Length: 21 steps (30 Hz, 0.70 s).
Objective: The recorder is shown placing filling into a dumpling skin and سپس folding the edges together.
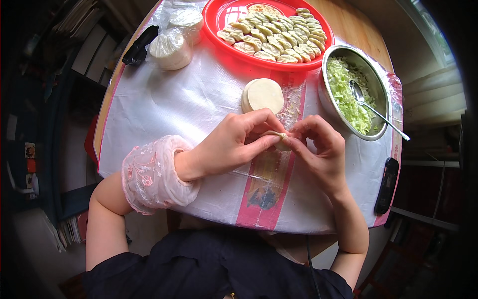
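Note:
Between my two hands, above the middle of the table, is a dumpling (pixel 283 135) with its pale wrapper folded together at the edge. My left hand (pixel 239 137) pinches one end of it, thumb and fingers closed. The other end is squeezed between the thumb and fingers of my right hand (pixel 318 142). Much of the dumpling is hidden by my fingers. Just beyond my left hand lies a short stack of round dumpling wrappers (pixel 264 95). To the right stands a steel bowl (pixel 382 89) of shredded green filling (pixel 343 92), with a metal spoon (pixel 371 105) resting in it.
A red tray (pixel 211 25) with rows of finished dumplings (pixel 279 37) sits at the far side. Plastic-wrapped stacks of wrappers (pixel 172 50) and a black object (pixel 141 46) are at far left. Another black object (pixel 387 185) lies at the right edge of the plastic-covered table (pixel 209 204).

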Each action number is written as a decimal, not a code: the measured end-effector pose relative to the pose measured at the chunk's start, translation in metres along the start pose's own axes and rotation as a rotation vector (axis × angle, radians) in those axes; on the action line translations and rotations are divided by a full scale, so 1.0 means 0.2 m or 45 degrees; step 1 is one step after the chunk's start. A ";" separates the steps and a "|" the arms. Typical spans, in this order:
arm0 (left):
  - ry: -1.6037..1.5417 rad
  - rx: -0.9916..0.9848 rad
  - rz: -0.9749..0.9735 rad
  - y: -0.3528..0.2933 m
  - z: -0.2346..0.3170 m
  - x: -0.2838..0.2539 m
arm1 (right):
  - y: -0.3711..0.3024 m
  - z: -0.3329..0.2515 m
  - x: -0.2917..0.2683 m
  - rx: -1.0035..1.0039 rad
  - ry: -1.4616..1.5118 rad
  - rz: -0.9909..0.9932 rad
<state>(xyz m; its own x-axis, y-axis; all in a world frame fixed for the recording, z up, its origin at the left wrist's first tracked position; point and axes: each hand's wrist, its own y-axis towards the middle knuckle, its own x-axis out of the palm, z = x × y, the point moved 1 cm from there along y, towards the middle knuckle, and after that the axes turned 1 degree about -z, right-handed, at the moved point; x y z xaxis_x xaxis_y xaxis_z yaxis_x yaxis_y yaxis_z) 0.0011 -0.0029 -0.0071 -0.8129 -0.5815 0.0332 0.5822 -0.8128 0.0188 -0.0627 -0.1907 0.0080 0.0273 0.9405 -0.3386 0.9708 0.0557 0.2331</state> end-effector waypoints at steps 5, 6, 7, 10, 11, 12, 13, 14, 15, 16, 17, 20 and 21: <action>0.041 0.025 0.040 0.00 0.00 0.00 | 0.00 0.00 0.00 0.002 -0.007 -0.005; 0.035 -0.001 0.050 0.00 0.00 0.00 | 0.01 0.00 0.00 0.002 -0.007 -0.005; 0.029 -0.026 0.061 0.00 0.00 0.00 | 0.01 0.00 0.00 -0.044 -0.054 -0.023; 0.109 0.006 0.066 -0.01 0.01 0.00 | 0.01 -0.03 0.00 -0.062 -0.113 -0.038; 0.108 0.007 0.066 -0.01 0.02 0.01 | 0.01 -0.03 0.00 -0.035 -0.128 -0.033; 0.087 0.000 0.061 -0.01 0.02 0.01 | 0.01 -0.03 0.00 -0.035 -0.129 -0.033; 0.065 -0.006 0.058 -0.01 0.02 0.01 | 0.01 -0.03 0.01 -0.032 -0.128 -0.016; 0.065 -0.005 0.056 -0.01 0.02 0.01 | 0.00 -0.03 0.01 -0.029 -0.128 0.004; 0.002 -0.014 0.059 -0.01 0.01 0.01 | 0.00 -0.02 0.01 -0.029 -0.129 0.005; -0.061 -0.023 0.061 -0.01 0.01 0.01 | 0.00 -0.01 0.00 -0.052 -0.103 0.021; -0.061 -0.024 0.061 -0.01 0.01 0.01 | 0.00 0.00 0.00 -0.074 -0.075 0.037; -0.052 -0.028 0.072 -0.01 0.01 0.01 | 0.00 0.01 0.02 0.009 0.010 0.087; -0.008 -0.033 0.061 -0.01 0.02 0.01 | 0.00 0.01 0.02 0.010 0.010 0.088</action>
<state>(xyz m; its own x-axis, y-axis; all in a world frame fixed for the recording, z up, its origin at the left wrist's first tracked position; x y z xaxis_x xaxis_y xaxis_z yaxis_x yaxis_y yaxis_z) -0.0007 -0.0027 -0.0039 -0.7841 -0.6193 0.0396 0.6195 -0.7849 -0.0092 -0.0625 -0.1879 0.0056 0.0924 0.9445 -0.3152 0.9686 -0.0119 0.2484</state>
